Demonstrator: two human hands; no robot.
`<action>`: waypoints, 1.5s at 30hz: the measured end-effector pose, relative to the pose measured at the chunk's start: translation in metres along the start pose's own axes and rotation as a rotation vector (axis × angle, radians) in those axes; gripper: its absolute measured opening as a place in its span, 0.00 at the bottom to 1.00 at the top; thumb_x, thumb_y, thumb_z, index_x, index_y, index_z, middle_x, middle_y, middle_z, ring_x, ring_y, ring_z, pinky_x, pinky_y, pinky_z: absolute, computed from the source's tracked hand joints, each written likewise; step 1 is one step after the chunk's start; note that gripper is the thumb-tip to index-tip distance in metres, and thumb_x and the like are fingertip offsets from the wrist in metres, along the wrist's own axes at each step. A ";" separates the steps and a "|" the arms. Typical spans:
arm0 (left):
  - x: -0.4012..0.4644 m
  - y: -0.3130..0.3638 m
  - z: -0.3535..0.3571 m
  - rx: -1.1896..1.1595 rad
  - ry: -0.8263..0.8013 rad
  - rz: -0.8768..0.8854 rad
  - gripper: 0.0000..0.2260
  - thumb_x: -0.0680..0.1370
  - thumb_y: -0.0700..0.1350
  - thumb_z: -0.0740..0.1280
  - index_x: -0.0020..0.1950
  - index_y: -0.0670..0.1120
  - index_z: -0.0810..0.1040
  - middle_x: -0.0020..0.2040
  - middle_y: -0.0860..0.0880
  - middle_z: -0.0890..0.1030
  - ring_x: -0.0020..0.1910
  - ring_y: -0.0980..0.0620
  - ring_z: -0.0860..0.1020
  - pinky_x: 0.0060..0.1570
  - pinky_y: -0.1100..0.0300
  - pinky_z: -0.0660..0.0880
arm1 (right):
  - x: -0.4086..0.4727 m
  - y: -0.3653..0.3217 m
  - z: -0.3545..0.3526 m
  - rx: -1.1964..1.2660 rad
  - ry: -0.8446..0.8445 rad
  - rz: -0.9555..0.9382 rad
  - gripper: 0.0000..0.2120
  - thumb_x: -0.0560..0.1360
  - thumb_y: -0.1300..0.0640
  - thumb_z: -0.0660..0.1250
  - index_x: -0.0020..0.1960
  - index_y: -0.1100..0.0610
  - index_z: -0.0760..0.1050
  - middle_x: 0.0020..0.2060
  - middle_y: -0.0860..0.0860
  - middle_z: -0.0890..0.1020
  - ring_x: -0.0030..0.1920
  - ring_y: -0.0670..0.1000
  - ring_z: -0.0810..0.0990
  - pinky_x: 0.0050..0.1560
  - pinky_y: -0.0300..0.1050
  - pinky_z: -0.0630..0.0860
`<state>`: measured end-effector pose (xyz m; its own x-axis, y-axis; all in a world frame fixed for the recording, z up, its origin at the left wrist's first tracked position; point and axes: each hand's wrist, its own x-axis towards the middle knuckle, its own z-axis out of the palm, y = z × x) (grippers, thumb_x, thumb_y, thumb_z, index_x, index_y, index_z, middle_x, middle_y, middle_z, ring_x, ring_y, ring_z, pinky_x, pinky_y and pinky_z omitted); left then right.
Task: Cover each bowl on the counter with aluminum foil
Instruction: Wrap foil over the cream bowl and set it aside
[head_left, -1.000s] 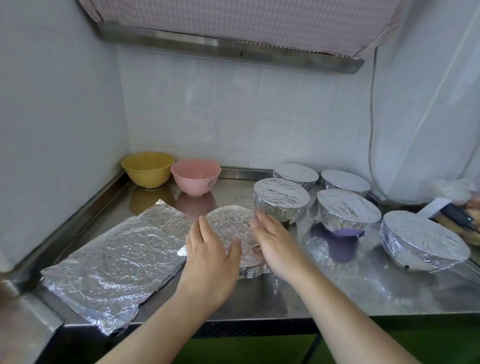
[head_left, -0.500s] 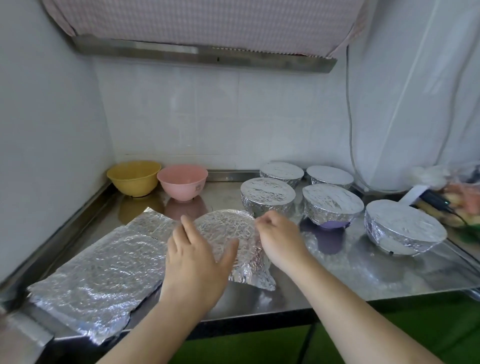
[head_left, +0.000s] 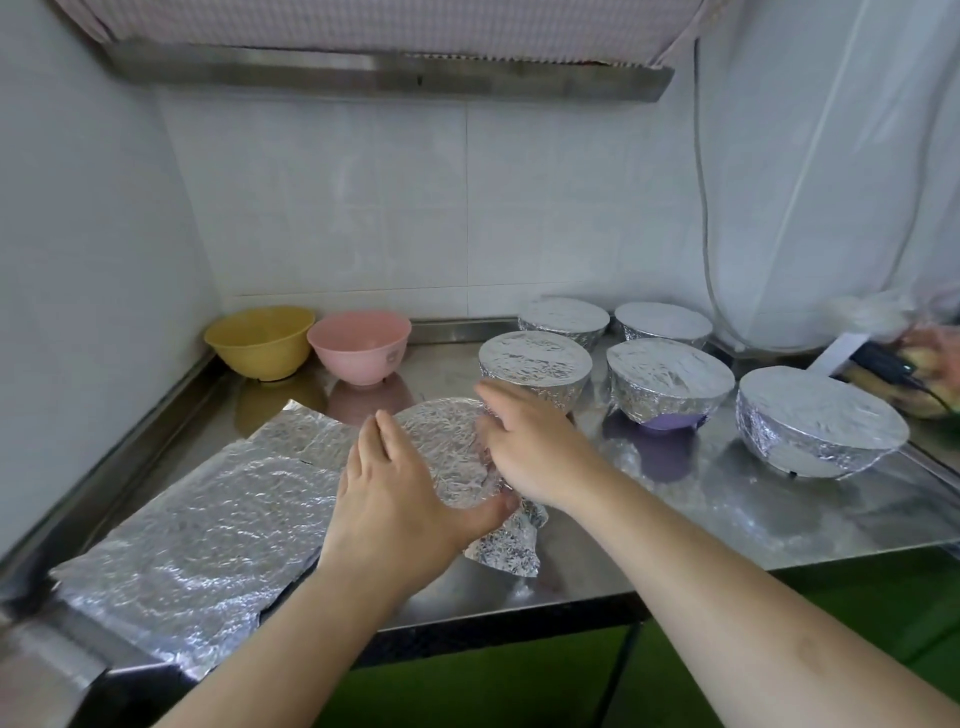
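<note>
I am working on the bowl in front (head_left: 448, 452), which sits near the front edge of the steel counter (head_left: 675, 519) with foil laid over its top. To do this step well, I think I should push the loose foil down all around the rim and hug it tight to the side, so the top stays flat. A flap of foil (head_left: 506, 545) sticks out at the near side, so that part needs folding under. My left hand (head_left: 400, 499) cups the near left side of the bowl; its fingers are straight and close together, and the thumb reaches under the near edge and touches the foil. My right hand (head_left: 530, 447) presses on the right side of the foil; its fingers bend down over the rim, but I cannot tell if they pinch the foil. A stack of foil sheets (head_left: 197, 530) lies flat just left of the bowl. I count 5 covered bowls (head_left: 535, 364) behind and to the right. The yellow bowl (head_left: 260, 338) and the pink bowl (head_left: 359, 343) sit side by side in the back left corner with no foil yet, so I judge 2 more are left after this one.
</note>
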<state>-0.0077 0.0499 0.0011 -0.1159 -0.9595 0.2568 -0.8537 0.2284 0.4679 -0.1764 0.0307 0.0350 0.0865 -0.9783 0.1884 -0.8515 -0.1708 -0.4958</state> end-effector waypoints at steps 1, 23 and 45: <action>0.001 -0.001 0.001 -0.007 -0.008 0.006 0.66 0.57 0.86 0.61 0.81 0.42 0.49 0.81 0.41 0.56 0.82 0.42 0.55 0.78 0.44 0.63 | 0.001 -0.001 0.004 0.014 -0.034 -0.004 0.23 0.88 0.50 0.56 0.82 0.55 0.64 0.82 0.47 0.65 0.81 0.50 0.63 0.77 0.46 0.60; 0.013 -0.029 0.001 -0.257 -0.118 -0.005 0.73 0.55 0.69 0.83 0.84 0.50 0.39 0.81 0.48 0.52 0.81 0.45 0.56 0.76 0.50 0.64 | -0.025 0.030 0.007 0.260 -0.295 0.055 0.61 0.73 0.36 0.77 0.86 0.45 0.34 0.83 0.35 0.36 0.80 0.33 0.44 0.78 0.37 0.46; 0.015 0.002 -0.015 0.008 -0.118 0.043 0.70 0.60 0.81 0.69 0.84 0.46 0.34 0.84 0.40 0.37 0.84 0.42 0.37 0.82 0.44 0.46 | -0.002 -0.005 0.025 0.329 0.155 0.117 0.30 0.88 0.44 0.52 0.87 0.53 0.52 0.86 0.47 0.52 0.84 0.44 0.49 0.74 0.35 0.44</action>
<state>-0.0039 0.0385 0.0187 -0.2112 -0.9616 0.1751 -0.8504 0.2691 0.4521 -0.1597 0.0307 0.0163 -0.1023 -0.9684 0.2275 -0.6369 -0.1120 -0.7628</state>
